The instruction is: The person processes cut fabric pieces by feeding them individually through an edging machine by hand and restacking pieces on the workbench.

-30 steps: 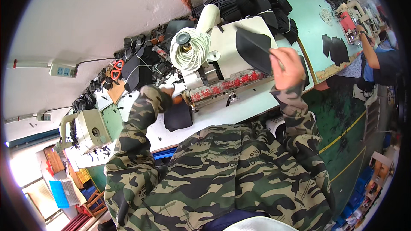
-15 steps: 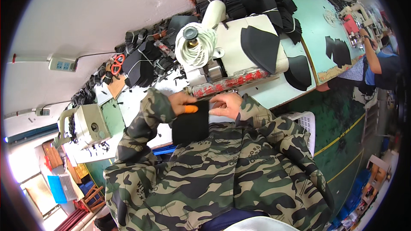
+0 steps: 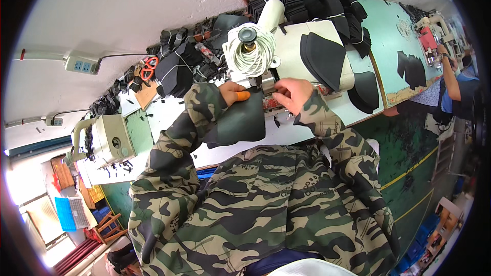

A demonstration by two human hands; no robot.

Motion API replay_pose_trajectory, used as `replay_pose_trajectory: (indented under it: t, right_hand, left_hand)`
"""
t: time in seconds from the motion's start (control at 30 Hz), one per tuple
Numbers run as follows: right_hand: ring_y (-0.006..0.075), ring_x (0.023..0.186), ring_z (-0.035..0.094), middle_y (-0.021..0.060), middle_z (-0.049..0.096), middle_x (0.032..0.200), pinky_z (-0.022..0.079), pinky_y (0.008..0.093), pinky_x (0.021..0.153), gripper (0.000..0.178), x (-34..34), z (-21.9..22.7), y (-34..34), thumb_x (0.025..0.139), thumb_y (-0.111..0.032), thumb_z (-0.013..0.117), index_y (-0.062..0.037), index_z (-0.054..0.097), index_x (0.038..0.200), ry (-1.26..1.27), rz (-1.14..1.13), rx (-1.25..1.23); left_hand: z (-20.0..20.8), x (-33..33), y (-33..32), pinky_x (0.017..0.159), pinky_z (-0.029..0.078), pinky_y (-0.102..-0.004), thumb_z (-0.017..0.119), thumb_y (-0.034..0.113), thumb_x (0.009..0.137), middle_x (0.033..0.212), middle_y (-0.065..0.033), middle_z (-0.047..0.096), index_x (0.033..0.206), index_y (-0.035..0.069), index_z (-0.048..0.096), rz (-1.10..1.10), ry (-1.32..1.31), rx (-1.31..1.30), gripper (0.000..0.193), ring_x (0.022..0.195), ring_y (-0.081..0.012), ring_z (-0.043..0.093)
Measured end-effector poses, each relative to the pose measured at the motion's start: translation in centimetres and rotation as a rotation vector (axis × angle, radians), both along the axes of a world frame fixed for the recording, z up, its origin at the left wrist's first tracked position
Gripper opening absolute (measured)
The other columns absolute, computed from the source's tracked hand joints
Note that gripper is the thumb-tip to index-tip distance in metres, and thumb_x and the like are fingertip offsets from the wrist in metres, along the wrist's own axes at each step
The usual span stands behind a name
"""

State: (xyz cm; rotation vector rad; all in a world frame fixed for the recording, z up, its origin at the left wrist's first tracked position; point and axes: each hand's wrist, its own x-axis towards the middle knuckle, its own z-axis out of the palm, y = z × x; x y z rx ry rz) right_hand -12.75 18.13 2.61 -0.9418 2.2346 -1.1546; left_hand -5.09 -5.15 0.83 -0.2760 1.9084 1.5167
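Note:
A black sheet piece (image 3: 240,122) lies at the front of a cream sewing-type machine (image 3: 271,15), its far edge close to the machine's head. My left hand (image 3: 232,93), with an orange cover on one finger, grips the sheet's upper left part. To the right of the sheet is my right hand (image 3: 295,94), its fingers bent and apart, nothing visible in them. It hovers by the machine's red-marked front edge. A coil of white cord (image 3: 250,56) hangs around a knob on the machine. Curved black pieces (image 3: 322,61) rest on the machine's bed.
Tied bundles of black pieces (image 3: 294,0) are heaped along the wall. Orange-handled scissors (image 3: 149,68) lie at the back left. Another cream machine (image 3: 112,143) stands at the left. A person (image 3: 452,82) works at the far right. Another dark curved piece (image 3: 364,92) lies to the right.
The black sheet has moved away from my body, toward the machine head. My left hand has gone forward with it. My right hand has come off the sheet and moved right and forward.

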Motion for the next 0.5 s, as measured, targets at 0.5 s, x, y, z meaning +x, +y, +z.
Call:
replay_pose_trajectory:
  t: [0.5]
  right_hand:
    - [0.0372,0.074,0.057,0.0208,0.058,0.078,0.045,0.0416,0.065,0.027,-0.3,-0.8,3.7,0.075,-0.024,0.06,-0.0001,0.059,0.086,0.037,0.12,0.171]
  left_hand:
    - [3.4,-2.7,3.5,0.033,0.037,-0.0246,0.047,0.02,0.089,0.05,-0.0019,0.051,0.086,0.003,0.059,0.204,-0.265,-0.12,0.021,0.034,-0.013,0.046]
